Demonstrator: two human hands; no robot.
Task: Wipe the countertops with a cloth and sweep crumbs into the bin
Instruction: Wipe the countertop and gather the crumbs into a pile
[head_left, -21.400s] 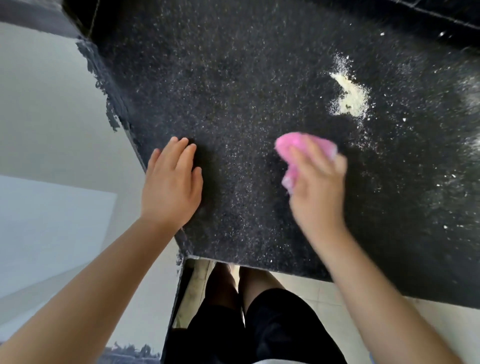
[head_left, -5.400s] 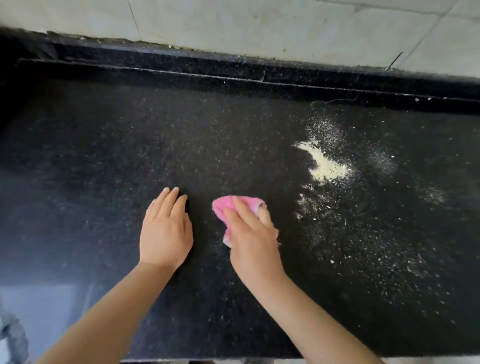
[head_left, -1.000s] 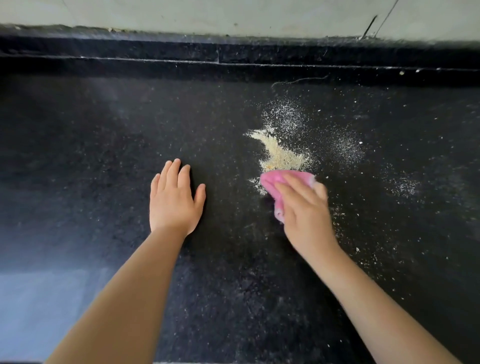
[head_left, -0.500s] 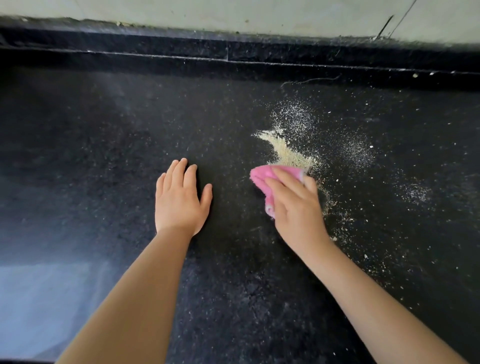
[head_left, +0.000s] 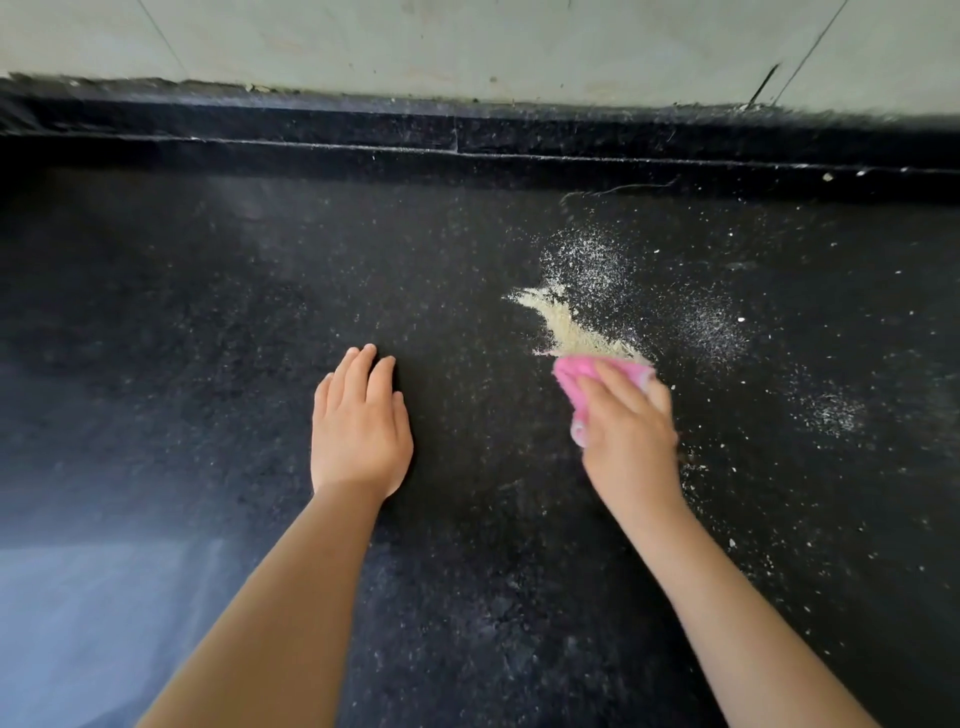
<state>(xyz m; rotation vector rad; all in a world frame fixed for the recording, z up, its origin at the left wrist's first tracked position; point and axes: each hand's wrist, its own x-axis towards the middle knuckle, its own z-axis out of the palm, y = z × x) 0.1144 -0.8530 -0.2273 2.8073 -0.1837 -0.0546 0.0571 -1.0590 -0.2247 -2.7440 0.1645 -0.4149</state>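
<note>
Hands — left hand (head_left: 358, 431) flat on countertop (head_left: 208, 312) | right hand (head_left: 626, 431) grips pink cloth (head_left: 582, 374) — touching crumbs (head_left: 576, 332)

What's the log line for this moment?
right hand: presses pink cloth at crumb pile | left hand: flat on countertop

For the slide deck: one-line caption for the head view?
Right hand presses pink cloth against crumb pile; left hand flat on black countertop.

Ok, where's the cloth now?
Head view, right of centre: the cloth is under the right hand, touching the near edge of the crumb pile.
</note>
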